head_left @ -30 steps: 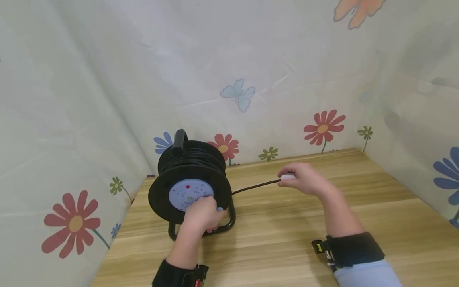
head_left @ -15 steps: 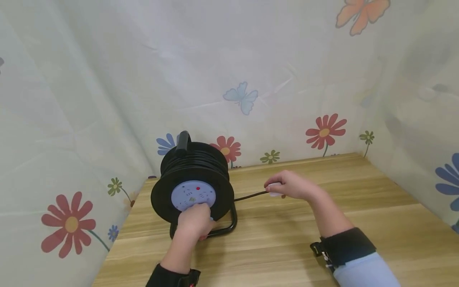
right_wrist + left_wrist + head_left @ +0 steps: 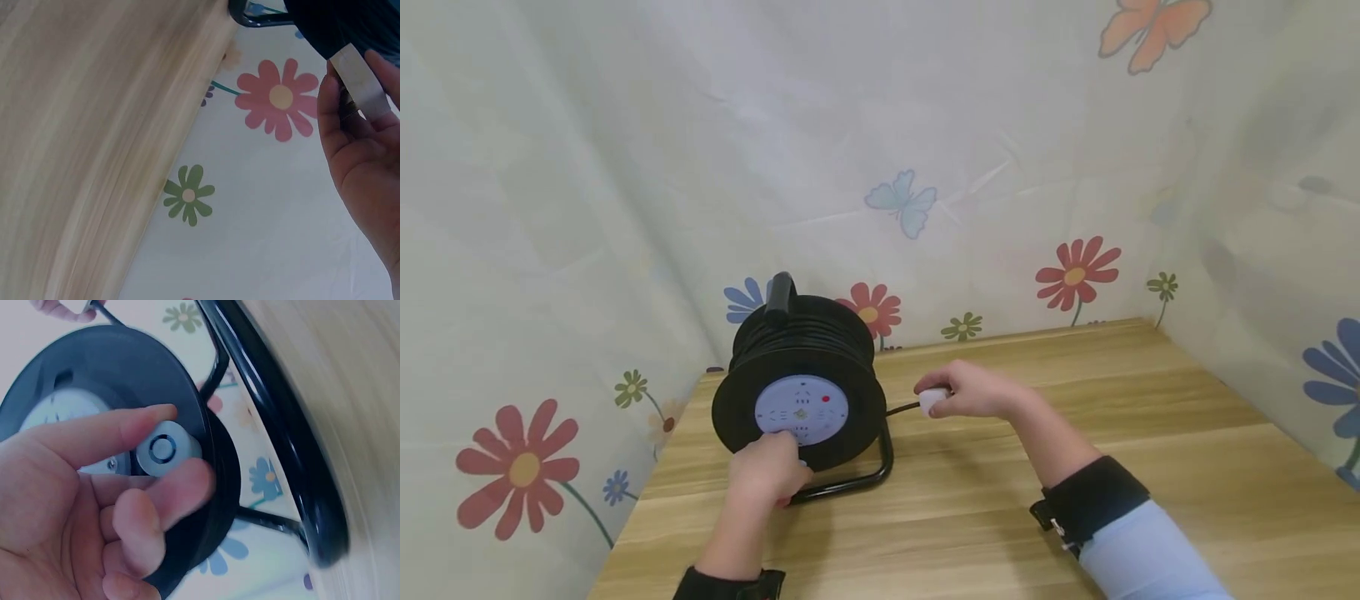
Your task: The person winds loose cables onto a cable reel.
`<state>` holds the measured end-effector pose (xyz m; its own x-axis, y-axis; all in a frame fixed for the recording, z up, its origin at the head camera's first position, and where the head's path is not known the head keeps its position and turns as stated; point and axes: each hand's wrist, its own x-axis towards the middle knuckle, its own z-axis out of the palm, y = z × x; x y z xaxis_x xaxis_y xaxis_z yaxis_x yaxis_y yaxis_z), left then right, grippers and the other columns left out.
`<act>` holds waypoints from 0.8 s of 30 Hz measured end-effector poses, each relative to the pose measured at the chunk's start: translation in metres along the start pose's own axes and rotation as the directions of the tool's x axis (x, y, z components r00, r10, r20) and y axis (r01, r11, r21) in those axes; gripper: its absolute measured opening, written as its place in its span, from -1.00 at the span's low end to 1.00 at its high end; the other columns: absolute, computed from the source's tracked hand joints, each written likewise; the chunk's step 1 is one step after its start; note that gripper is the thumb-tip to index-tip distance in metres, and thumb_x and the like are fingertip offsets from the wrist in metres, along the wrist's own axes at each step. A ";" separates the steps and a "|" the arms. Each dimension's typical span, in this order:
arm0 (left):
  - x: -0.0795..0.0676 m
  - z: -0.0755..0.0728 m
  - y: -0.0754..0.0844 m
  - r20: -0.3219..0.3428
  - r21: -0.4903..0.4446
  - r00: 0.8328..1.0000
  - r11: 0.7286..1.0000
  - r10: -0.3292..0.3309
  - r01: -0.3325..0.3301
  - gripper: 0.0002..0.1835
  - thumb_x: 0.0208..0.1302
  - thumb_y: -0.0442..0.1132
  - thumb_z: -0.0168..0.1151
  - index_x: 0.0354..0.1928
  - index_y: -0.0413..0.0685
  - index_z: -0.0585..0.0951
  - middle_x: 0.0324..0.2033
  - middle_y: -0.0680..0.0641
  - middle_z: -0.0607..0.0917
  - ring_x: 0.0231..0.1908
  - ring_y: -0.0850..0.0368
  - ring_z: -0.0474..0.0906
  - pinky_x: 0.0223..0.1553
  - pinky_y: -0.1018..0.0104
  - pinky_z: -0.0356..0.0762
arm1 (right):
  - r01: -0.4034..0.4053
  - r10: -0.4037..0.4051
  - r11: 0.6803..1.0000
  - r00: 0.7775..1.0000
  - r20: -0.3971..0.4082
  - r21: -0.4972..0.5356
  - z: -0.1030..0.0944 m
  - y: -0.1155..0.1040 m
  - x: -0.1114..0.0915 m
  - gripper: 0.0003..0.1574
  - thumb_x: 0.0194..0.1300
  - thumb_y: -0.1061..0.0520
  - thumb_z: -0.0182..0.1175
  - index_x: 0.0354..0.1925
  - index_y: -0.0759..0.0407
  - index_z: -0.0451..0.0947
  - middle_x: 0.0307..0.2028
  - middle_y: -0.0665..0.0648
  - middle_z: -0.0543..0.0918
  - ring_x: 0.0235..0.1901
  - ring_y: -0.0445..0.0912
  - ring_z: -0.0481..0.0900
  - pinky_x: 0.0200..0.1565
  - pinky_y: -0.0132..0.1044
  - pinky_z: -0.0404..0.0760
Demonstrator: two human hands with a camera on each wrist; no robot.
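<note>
A black cable reel [image 3: 867, 412] stands on its tubular frame at the table's left, dark cable [image 3: 812, 329] wound on its drum. Its front carries a pale round socket panel [image 3: 801, 408] with a red button. Low on that face, my left hand [image 3: 767, 471] grips the reel's grey crank knob [image 3: 164, 450]; in the left wrist view the fingers curl around it. To the right of the reel, my right hand [image 3: 973, 390] holds a white plug [image 3: 933, 402] just above the table. A short stretch of cable [image 3: 903, 409] runs from plug to drum.
The wooden table [image 3: 1000, 508] meets a white curtain [image 3: 1000, 208] printed with flowers and butterflies at the back and sides. The reel's carrying handle [image 3: 781, 298] sticks up at its top. Its black foot bar [image 3: 846, 486] lies in front.
The left hand has swung clockwise with the knob, from lower right to lower left, and the socket panel has turned too. The right hand and plug have come left, shortening the free cable.
</note>
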<state>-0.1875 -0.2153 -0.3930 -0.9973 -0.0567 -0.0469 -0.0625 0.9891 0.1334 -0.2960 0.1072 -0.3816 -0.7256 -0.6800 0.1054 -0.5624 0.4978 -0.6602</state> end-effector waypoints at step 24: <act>-0.018 -0.058 -0.050 0.113 -0.180 0.990 0.978 -0.087 0.107 -0.66 0.33 -0.08 0.29 -0.39 -0.26 0.58 -0.69 -0.05 0.62 -0.57 0.05 0.56 -0.38 0.12 0.47 | -0.084 0.082 0.996 0.995 0.064 0.040 0.050 -0.004 0.060 -0.61 0.30 0.12 0.41 0.06 0.17 0.59 -0.06 0.07 0.66 -0.05 -0.03 0.56 0.16 -0.04 0.48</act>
<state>-0.1688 -0.2721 -0.3412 -0.9772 -0.1271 -0.1700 -0.1747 0.9365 0.3041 -0.3173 0.0380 -0.4095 -0.7423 -0.6701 0.0032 -0.4828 0.5315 -0.6960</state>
